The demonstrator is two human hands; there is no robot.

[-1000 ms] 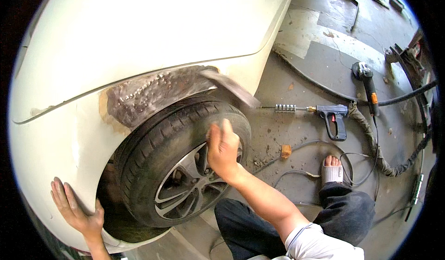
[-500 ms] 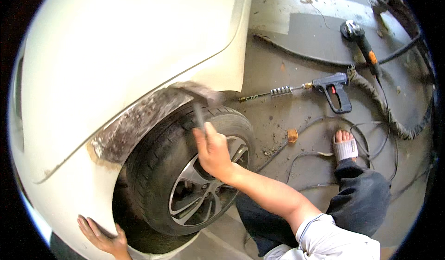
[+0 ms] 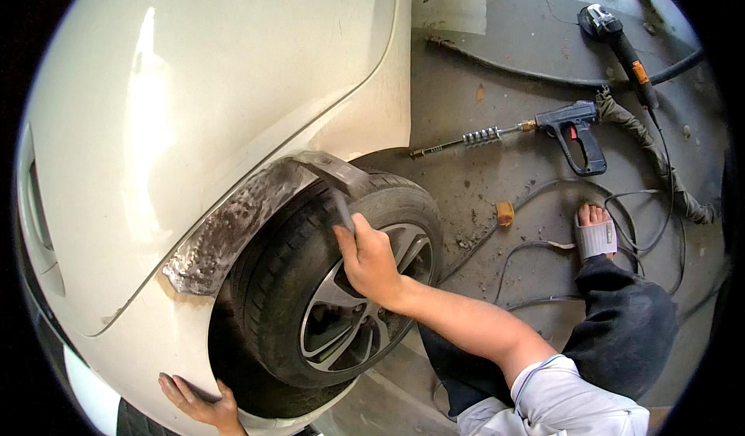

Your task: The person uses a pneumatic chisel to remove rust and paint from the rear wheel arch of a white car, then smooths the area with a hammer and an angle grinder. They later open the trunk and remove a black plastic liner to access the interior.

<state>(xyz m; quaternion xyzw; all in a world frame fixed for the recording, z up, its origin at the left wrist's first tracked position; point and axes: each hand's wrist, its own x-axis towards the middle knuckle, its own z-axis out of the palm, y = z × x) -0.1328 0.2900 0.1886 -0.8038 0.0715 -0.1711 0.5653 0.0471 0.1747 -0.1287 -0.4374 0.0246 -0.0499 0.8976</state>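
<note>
My right hand (image 3: 372,261) is closed around the handle of a hammer (image 3: 344,176). Its long grey head lies across the upper edge of the wheel arch, just above the tyre (image 3: 268,312); whether it touches the metal I cannot tell. Along that arch of the white car (image 3: 233,102) runs a stripped, dented patch (image 3: 233,242), dark and shiny bare metal with a tan border. My left hand (image 3: 200,406) rests flat on the body panel below the arch, fingers spread and nothing held.
On the floor at right lie a black spray gun (image 3: 570,129) with a long coiled nozzle, an angle grinder (image 3: 621,48) and a cloth-wrapped hose (image 3: 660,160). Cables loop around my sandalled foot (image 3: 596,234). A small orange-brown block (image 3: 504,214) sits by loose debris.
The whole view has shifted, so the car and floor items sit further right. The hammer head, blurred by motion before, now shows more sharply at the arch edge. My left hand stays on the panel.
</note>
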